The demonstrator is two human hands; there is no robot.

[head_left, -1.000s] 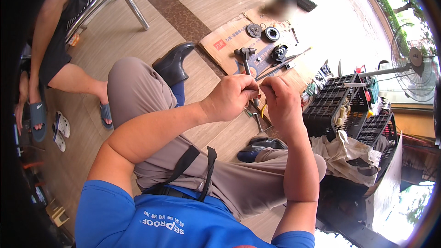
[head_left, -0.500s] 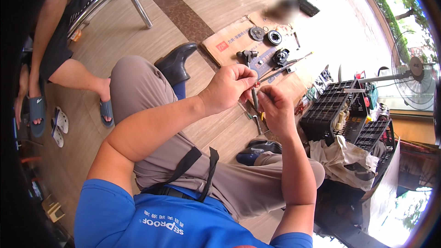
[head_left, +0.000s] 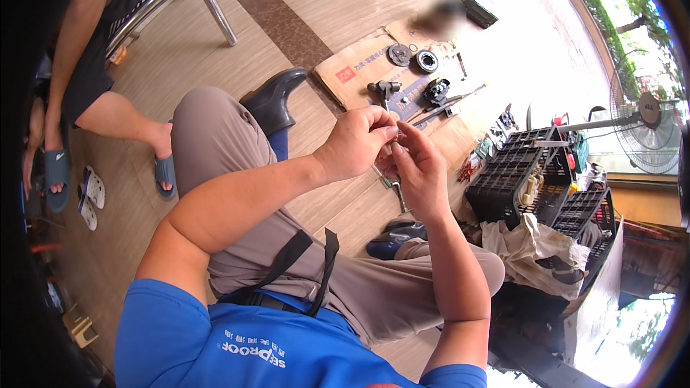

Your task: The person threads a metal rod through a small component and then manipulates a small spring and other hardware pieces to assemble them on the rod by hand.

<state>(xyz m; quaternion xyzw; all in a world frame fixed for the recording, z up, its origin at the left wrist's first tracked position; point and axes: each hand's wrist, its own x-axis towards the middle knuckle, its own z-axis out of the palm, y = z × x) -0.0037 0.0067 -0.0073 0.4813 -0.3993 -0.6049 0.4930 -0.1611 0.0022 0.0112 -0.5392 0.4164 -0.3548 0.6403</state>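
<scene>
My left hand [head_left: 356, 144] and my right hand [head_left: 420, 176] meet in front of me, fingertips touching. Both pinch at a small reddish part [head_left: 399, 136], mostly hidden by the fingers, so I cannot tell its kind. Just beyond them a hammer [head_left: 386, 89] lies on a flattened cardboard sheet [head_left: 338, 65]. A dark round disc [head_left: 399, 55], a ring-shaped part [head_left: 426, 62] and a black mechanical part [head_left: 437, 91] rest farther out on the same sheet. A metal wrench-like tool [head_left: 400, 197] is partly visible on the floor below my right hand.
Black plastic crates [head_left: 503, 172] with tools and a crumpled pale cloth [head_left: 535, 248] stand at the right, with a fan [head_left: 647, 118] behind. At the left another person's leg [head_left: 129, 122] and a metal chair [head_left: 208, 0] show. A black box [head_left: 479, 7] sits at the far edge.
My right hand has moved up and left, and its fingers have closed in against my left fingertips around the small part. My left hand has stayed nearly still.
</scene>
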